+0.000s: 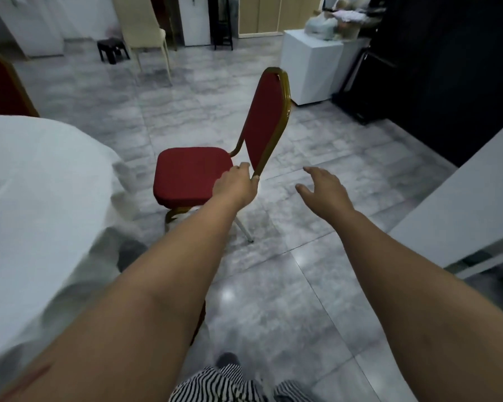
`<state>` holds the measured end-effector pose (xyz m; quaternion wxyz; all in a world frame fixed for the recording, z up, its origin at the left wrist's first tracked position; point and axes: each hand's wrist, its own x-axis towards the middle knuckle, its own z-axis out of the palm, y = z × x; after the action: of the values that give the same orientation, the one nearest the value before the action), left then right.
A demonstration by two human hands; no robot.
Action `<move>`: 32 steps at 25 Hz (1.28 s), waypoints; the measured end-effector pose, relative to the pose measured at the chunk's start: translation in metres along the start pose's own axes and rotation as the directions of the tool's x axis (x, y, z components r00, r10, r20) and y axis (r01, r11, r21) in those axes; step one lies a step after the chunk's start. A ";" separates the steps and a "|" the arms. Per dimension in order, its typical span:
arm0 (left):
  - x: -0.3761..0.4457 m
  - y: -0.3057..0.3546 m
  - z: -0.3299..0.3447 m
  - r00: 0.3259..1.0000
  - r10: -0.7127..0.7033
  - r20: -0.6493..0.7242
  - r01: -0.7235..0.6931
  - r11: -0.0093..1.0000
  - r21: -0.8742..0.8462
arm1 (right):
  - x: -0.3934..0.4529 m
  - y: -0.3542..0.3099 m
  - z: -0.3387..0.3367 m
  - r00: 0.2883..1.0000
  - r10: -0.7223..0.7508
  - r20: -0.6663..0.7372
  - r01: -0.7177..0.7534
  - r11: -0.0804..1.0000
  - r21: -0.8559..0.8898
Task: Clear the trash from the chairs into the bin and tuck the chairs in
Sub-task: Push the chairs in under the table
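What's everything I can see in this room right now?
Red chair: one, red with gold frame, centre, seat bare.
Second red chair: one, partly seen, far left.
Table: one, white cloth, left.
Cream chair: one, back of room.
Stool: one, dark, beside the cream chair.
White pedestal: one, back right, bags on top.
Floor: grey tiles.
Left hand: gripping the red chair's frame.
Right hand: open, touching nothing.

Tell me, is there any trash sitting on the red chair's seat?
No, the seat of the red chair is bare red cushion, with only the left hand gripping the frame at its back corner.
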<state>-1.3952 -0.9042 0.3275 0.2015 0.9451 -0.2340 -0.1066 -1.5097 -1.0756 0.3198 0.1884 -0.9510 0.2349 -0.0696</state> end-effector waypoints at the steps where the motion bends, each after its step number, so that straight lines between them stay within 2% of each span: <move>1: 0.018 0.005 0.003 1.000 0.004 0.009 -0.004 1.000 -0.008 | 0.017 0.004 0.000 1.000 -0.003 0.003 0.003 1.000 -0.005; 4: 0.076 0.024 0.013 1.000 0.002 0.014 -0.002 0.999 -0.045 | 0.083 0.024 -0.003 1.000 -0.006 -0.015 0.005 1.000 -0.004; 8: 0.157 0.058 0.030 0.999 -0.033 -0.020 0.031 0.996 -0.089 | 0.182 0.058 -0.009 0.996 -0.087 -0.014 0.087 0.996 -0.025; 14: 0.266 0.121 0.048 0.972 -0.206 -0.115 0.179 0.961 -0.210 | 0.323 0.096 -0.025 0.964 -0.257 0.063 0.259 0.965 -0.036; 18: 0.327 0.149 0.059 0.934 -0.305 -0.185 0.245 0.926 -0.287 | 0.395 0.103 -0.035 0.938 -0.325 0.120 0.330 0.944 -0.017; 21: 0.365 0.161 0.063 0.917 -0.341 -0.208 0.277 0.918 -0.283 | 0.438 0.105 -0.028 0.910 -0.383 0.162 0.388 0.922 -0.001; 27: 0.447 0.158 0.059 0.894 -0.391 -0.218 0.302 0.886 -0.351 | 0.528 0.089 -0.009 0.849 -0.517 0.112 0.511 0.856 0.077; 32: 0.500 0.157 0.052 0.874 -0.422 -0.241 0.314 0.869 -0.382 | 0.601 0.077 -0.001 0.797 -0.579 0.174 0.570 0.815 0.103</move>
<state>-1.0396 -1.2915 0.2950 0.3676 0.9295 0.0096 -0.0283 -1.0133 -1.4235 0.3174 0.2021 -0.9750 -0.0860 -0.0342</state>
